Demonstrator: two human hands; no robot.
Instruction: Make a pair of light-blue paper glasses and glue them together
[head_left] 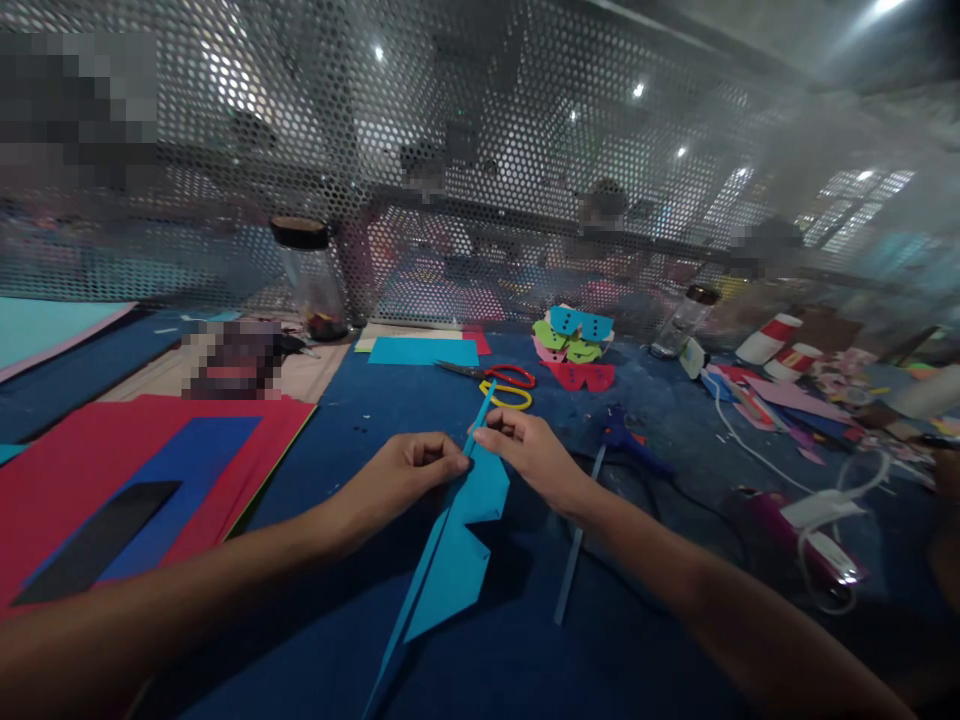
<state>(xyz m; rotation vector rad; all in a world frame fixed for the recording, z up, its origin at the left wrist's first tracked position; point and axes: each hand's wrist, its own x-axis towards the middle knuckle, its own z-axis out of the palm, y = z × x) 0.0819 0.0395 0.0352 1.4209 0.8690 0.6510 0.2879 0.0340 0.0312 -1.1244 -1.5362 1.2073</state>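
Observation:
A piece of light blue paper, notched along its right side, hangs at a slant over the blue table, with a narrow blue strip along its left edge. My left hand is closed in a pinch at the upper part of the paper from the left. From the right, my right hand pinches it near the top, fingertips close to those of my left hand. Whether the strip is joined to the notched part, I cannot tell. Just beyond the paper's tip lie scissors with red and yellow handles.
Cut-out paper eye masks are stacked at the back. To the right are a blue glue gun with a long glue stick, cables and a pink device. Red sheets lie left. A glass jar stands by the mesh screen.

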